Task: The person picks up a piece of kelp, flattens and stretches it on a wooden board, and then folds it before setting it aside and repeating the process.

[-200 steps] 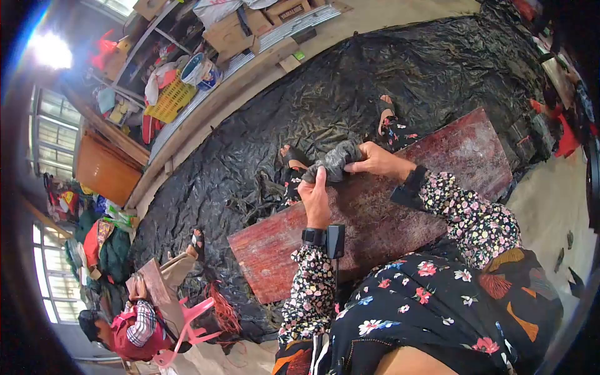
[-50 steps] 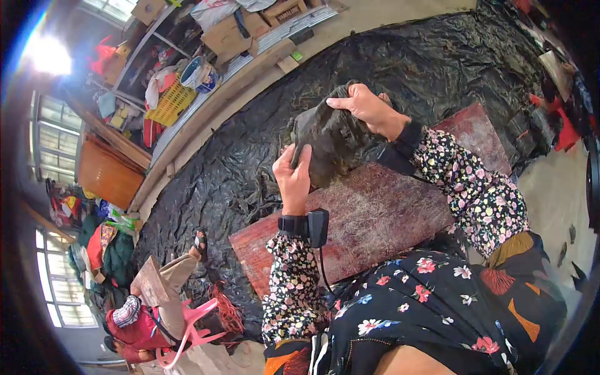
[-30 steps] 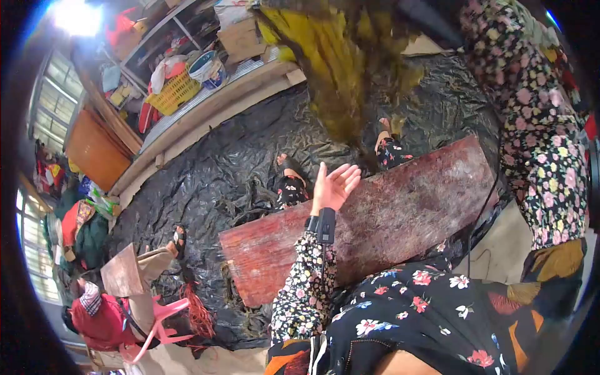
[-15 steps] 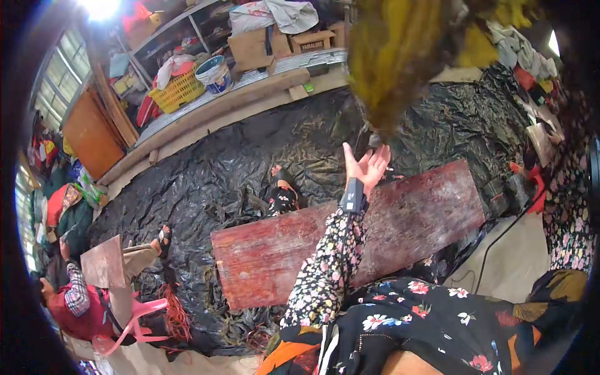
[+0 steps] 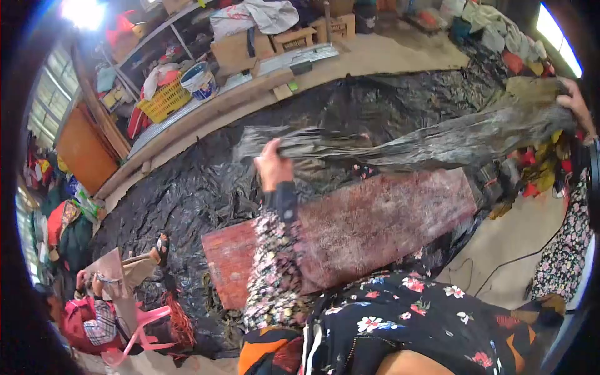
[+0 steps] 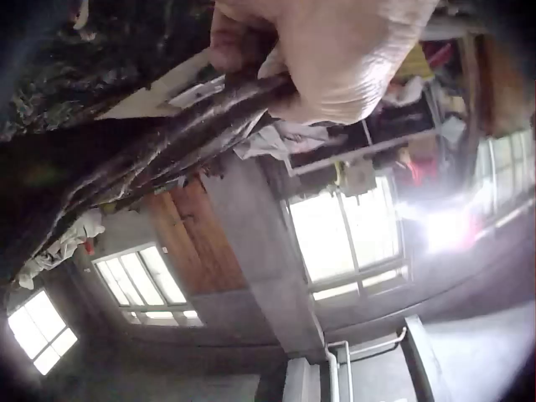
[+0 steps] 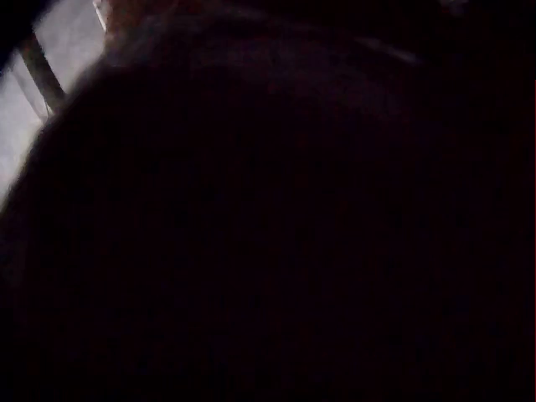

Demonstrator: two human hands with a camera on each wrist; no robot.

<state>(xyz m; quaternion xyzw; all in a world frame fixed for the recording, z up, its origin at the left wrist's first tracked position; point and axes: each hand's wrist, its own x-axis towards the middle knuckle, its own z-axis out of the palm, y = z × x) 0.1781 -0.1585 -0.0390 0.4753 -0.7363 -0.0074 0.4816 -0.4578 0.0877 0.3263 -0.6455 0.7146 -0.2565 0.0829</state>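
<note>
In the head view, a long, wrinkled, grey-green strip of thin, sheet-like material (image 5: 462,134) runs from about 11 o'clock to between 2 and 3 o'clock, stretched between a person's two hands. The left hand (image 5: 274,167), just off centre at 10 o'clock, pinches one end between thumb and fingers, as the left wrist view also shows. The right hand (image 5: 574,103), between 2 and 3 o'clock, grips the other end; the right wrist view is too dark to tell more. At 5 o'clock from centre lies a worn, reddish, rectangular board (image 5: 387,219), above a crumpled black plastic sheet (image 5: 162,194). A yellow, slatted plastic basket (image 5: 164,101) stands at 10 o'clock beside a white-and-blue bucket (image 5: 200,82).
</note>
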